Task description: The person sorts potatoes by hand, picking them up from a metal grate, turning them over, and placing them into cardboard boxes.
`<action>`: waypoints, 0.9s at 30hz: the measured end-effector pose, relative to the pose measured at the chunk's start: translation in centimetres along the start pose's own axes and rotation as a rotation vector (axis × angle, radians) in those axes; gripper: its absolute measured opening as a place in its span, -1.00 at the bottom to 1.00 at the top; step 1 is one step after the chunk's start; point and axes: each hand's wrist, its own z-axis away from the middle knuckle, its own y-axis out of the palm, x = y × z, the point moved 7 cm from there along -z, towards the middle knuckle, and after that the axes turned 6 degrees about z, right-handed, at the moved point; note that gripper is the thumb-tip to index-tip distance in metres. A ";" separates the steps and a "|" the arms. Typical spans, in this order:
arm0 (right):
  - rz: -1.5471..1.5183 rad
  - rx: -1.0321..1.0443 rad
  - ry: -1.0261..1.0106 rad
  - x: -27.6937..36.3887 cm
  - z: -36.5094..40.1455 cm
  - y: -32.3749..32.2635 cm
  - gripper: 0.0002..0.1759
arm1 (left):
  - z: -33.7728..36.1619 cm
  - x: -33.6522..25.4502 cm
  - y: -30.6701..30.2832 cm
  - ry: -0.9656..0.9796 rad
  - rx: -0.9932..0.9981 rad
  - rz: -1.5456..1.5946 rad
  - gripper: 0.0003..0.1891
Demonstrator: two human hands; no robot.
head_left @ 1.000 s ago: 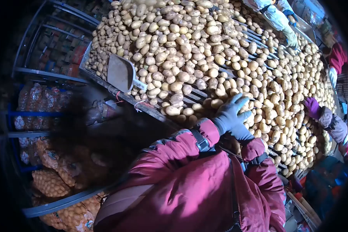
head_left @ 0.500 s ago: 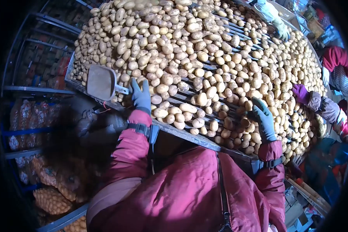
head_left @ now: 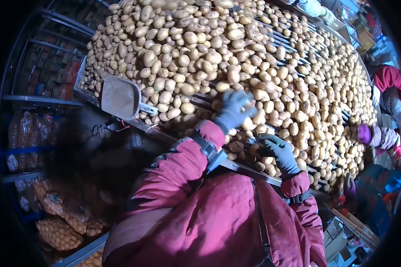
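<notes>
Potatoes [head_left: 214,58] are lying heaped across a slatted table [head_left: 250,171], spreading from ten o'clock over the top to four. The raised edge is probably stopping them from rolling off, and the slats [head_left: 278,38] are perhaps letting dirt fall through.

The left hand [head_left: 236,109], gloved, is reaching over the potatoes at two o'clock, just off the centre; its fingers are bending, seemingly to suit round, loose things. Blur is hiding whether they are closing on a potato, so I cannot tell. The right hand [head_left: 278,151], between three and four, is curving palm-down over potatoes by the near edge; its fingertips are disappearing in shadow, so its grip is also unclear.

A scoop [head_left: 120,95] is resting at ten o'clock, its handle pointing toward three, presumably for easy grabbing. At three, a purple-gloved hand [head_left: 364,133] is blurring; between one and two, a pale-gloved hand [head_left: 327,17] is showing near the top border, its wearer cut off. Darkness is swallowing much around a net sack [head_left: 60,233] at eight.
</notes>
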 end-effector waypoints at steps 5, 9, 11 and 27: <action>0.140 0.163 -0.144 -2.2 -1.6 3.7 -0.59 | 3.2 1.2 1.8 0.366 -0.072 0.105 -0.48; -0.111 0.136 0.102 -2.1 -0.9 4.4 -0.58 | 3.2 6.9 -10.6 -0.026 -0.262 -0.010 -0.57; -0.162 0.095 0.127 -2.1 -0.5 4.1 -0.58 | 1.5 10.9 -14.0 0.055 -0.641 -0.116 -0.53; -0.119 -0.077 0.105 -2.5 -2.1 3.5 -0.55 | -0.7 5.9 -7.0 0.154 -0.263 -0.264 -0.39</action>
